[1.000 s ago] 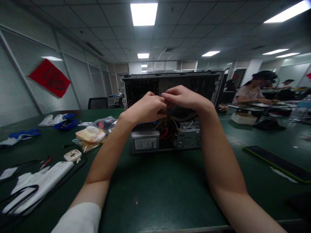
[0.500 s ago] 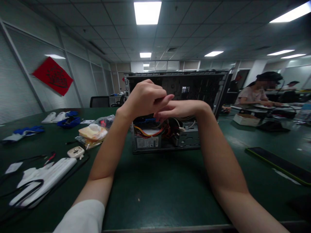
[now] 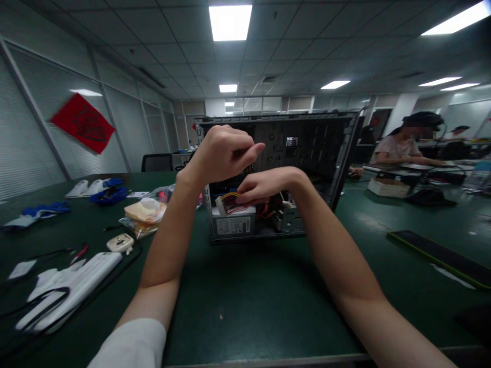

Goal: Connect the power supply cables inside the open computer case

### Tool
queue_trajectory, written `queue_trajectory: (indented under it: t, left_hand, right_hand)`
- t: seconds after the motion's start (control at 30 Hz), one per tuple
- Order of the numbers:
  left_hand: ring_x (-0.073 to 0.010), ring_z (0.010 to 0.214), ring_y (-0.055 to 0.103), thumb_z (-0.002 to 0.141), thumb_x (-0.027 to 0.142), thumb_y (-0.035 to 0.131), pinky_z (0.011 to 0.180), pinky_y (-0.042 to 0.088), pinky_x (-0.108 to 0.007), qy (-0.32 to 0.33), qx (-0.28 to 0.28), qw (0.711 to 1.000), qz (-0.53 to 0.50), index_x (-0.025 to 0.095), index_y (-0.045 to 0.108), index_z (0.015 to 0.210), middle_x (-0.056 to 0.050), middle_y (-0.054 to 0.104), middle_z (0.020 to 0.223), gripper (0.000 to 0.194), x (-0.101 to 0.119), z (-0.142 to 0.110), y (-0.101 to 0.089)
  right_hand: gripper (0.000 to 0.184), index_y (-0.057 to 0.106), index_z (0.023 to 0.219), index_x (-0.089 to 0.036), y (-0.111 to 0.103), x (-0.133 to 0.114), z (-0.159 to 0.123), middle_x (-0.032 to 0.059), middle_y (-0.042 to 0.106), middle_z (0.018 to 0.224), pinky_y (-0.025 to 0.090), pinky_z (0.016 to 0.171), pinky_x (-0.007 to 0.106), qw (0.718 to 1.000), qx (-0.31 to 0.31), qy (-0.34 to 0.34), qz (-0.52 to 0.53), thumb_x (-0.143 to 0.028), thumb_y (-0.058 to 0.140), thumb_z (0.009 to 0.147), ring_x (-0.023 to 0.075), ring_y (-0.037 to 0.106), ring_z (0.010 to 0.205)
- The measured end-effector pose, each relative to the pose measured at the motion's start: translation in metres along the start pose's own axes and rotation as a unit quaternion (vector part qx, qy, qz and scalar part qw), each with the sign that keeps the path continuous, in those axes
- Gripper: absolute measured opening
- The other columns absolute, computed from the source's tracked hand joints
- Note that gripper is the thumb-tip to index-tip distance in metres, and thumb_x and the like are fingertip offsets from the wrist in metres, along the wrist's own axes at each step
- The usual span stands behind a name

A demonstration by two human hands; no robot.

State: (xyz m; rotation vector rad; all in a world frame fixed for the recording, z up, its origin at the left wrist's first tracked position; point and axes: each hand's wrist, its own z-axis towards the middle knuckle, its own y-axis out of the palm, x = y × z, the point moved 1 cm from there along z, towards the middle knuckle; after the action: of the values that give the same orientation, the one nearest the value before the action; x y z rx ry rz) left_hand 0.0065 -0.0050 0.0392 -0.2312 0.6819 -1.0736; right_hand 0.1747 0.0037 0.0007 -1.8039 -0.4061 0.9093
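Observation:
An open computer case (image 3: pixel 307 118) lies on its side before me, its interior facing my hands. My right hand (image 3: pixel 264 185) reaches into the case with its fingers closed on a power cable (image 3: pixel 232 203) of yellow, red and dark wires. A pale wide connector (image 3: pixel 221 206) ends the cable, just over the power supply (image 3: pixel 233 225). Held higher and to the left, my left hand (image 3: pixel 227 152) is curled with the thumb pointing right; its fingertips are turned away, so anything in them is hidden. Metal drive bays (image 3: pixel 293 220) sit right of the power supply.
Left on the green table (image 3: pixel 245 306) lie a white power strip (image 3: pixel 76 286), a small cream case (image 3: pixel 120 243), a plastic bag (image 3: pixel 148 209) and blue-white gloves (image 3: pixel 46 208). Rightward are a long black pad (image 3: pixel 437 258), a carton (image 3: pixel 388 187) and a seated person (image 3: pixel 399 148).
My right hand has moved down and left, away from my left hand, and now holds the power cable with its connector showing. My left hand has shifted slightly left.

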Motion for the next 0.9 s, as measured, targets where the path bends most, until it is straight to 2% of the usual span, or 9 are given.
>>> queue_trajectory:
  t: [0.1, 0.17, 0.3, 0.47, 0.6, 0.73, 0.9]
  left_hand:
    - [-0.0125, 0.065, 0.064, 0.108, 0.056, 0.046, 0.065, 0.048, -0.029, -0.011, -0.002, 0.999, -0.043, 0.019, 0.067, 0.077, -0.004, 0.069, 0.071, 0.052, 0.001, 0.001, -0.004]
    - [-0.0139, 0.074, 0.068, 0.106, 0.060, 0.049, 0.069, 0.051, -0.029, -0.012, -0.015, 0.996, -0.082, 0.019, 0.071, 0.087, -0.006, 0.074, 0.082, 0.050, 0.002, 0.002, -0.005]
    - [-0.0175, 0.093, 0.072, 0.102, 0.065, 0.055, 0.082, 0.056, -0.031, -0.002, -0.036, 0.992, -0.121, 0.019, 0.073, 0.101, -0.011, 0.077, 0.103, 0.050, 0.003, 0.002, -0.005]
    - [-0.0224, 0.115, 0.070, 0.091, 0.056, 0.076, 0.092, 0.057, -0.033, 0.009, -0.072, 0.989, -0.129, 0.017, 0.070, 0.125, -0.014, 0.073, 0.127, 0.052, 0.004, 0.001, -0.005]
    - [-0.0225, 0.119, 0.069, 0.089, 0.041, 0.081, 0.097, 0.057, -0.033, 0.001, -0.118, 0.983, -0.142, 0.016, 0.065, 0.138, -0.015, 0.072, 0.133, 0.057, 0.000, -0.002, 0.000]
    - [-0.0206, 0.113, 0.071, 0.089, 0.028, 0.080, 0.096, 0.057, -0.033, -0.019, -0.109, 0.985, -0.134, 0.015, 0.063, 0.144, -0.015, 0.072, 0.135, 0.059, -0.006, -0.004, 0.008]
    - [-0.0215, 0.111, 0.073, 0.087, 0.034, 0.084, 0.093, 0.058, -0.032, -0.016, -0.128, 0.980, -0.154, 0.016, 0.063, 0.146, -0.016, 0.074, 0.134, 0.065, -0.012, -0.007, 0.008]
  right_hand:
    - [0.046, 0.072, 0.089, -0.013, -0.013, 0.014, -0.032, -0.0002, 0.063, 0.074, 0.041, 0.062, 0.024, 0.993, 0.033, -0.087, 0.074, -0.059, 0.069, 0.094, 0.0122, 0.053, 0.067]
    - [0.046, 0.075, 0.087, -0.013, -0.020, 0.024, -0.049, 0.0022, 0.068, 0.077, 0.045, 0.068, 0.025, 0.985, 0.073, -0.116, 0.108, -0.058, 0.073, 0.090, 0.0141, 0.057, 0.072]
    - [0.044, 0.077, 0.080, -0.011, -0.025, 0.038, -0.063, 0.0014, 0.067, 0.072, 0.046, 0.070, 0.026, 0.979, 0.107, -0.127, 0.114, -0.055, 0.078, 0.086, 0.0135, 0.056, 0.069]
    - [0.043, 0.081, 0.081, -0.012, -0.027, 0.042, -0.066, 0.0000, 0.067, 0.068, 0.044, 0.067, 0.025, 0.977, 0.127, -0.132, 0.107, -0.054, 0.079, 0.087, 0.0121, 0.053, 0.065]
    - [0.043, 0.082, 0.080, -0.014, -0.028, 0.043, -0.073, 0.0022, 0.071, 0.072, 0.046, 0.070, 0.026, 0.976, 0.137, -0.130, 0.113, -0.056, 0.078, 0.088, 0.0134, 0.057, 0.068]
    - [0.050, 0.080, 0.074, -0.015, -0.028, 0.042, -0.074, 0.0023, 0.069, 0.068, 0.045, 0.067, 0.026, 0.978, 0.141, -0.117, 0.098, -0.063, 0.077, 0.087, 0.0140, 0.057, 0.067]
    - [0.057, 0.082, 0.079, -0.014, -0.028, 0.039, -0.073, 0.0031, 0.069, 0.068, 0.049, 0.071, 0.029, 0.984, 0.128, -0.104, 0.071, -0.069, 0.071, 0.090, 0.0162, 0.060, 0.070]
